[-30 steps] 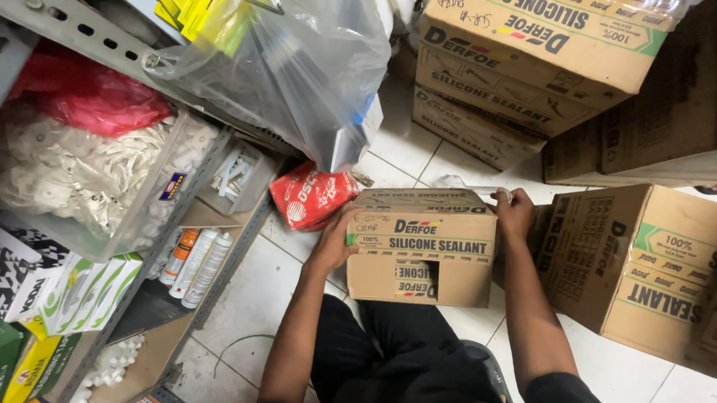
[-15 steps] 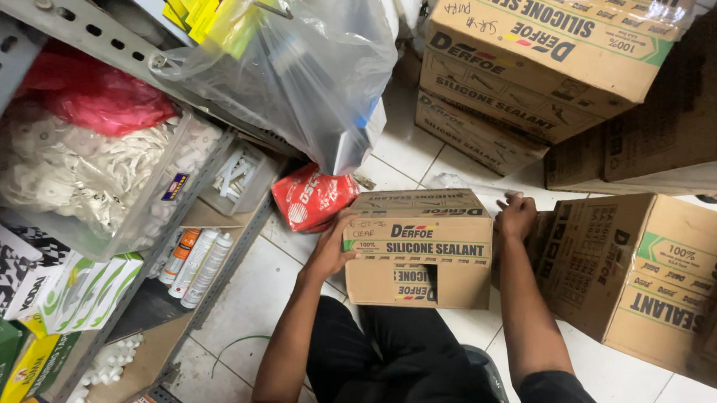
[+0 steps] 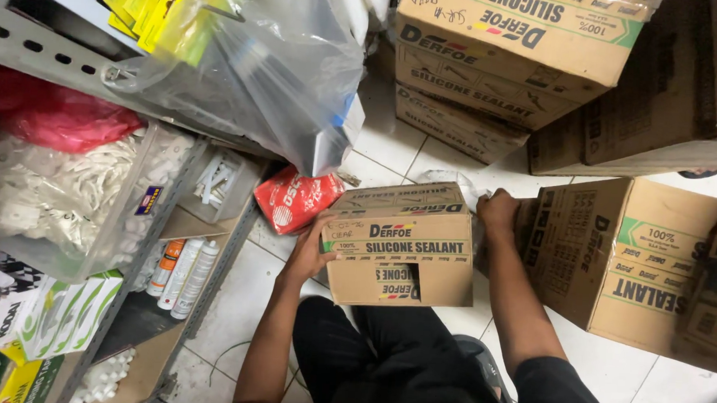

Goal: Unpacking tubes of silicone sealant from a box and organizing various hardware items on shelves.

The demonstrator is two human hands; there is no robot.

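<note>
Underfoot, white tiled floor (image 3: 231,301); metal shelf rack (image 3: 48,46) at left, clear plastic bag (image 3: 259,65) hanging off it. Five other stacked cartons (image 3: 617,256) around. Small brown cardboard box (image 3: 401,245), green stripe, front cutout, on floor before knees. Left hand (image 3: 311,252) spread flat on its left side; right hand (image 3: 497,213) gripping rear right corner. Red packet (image 3: 297,198) just beside.

Hardware shop stockroom, metal shelf (image 3: 48,46) at left packed with bagged white fittings (image 3: 40,185) and tubes (image 3: 183,270), stacked cardboard boxes (image 3: 546,56) upper right, white tiled floor (image 3: 239,301)
</note>
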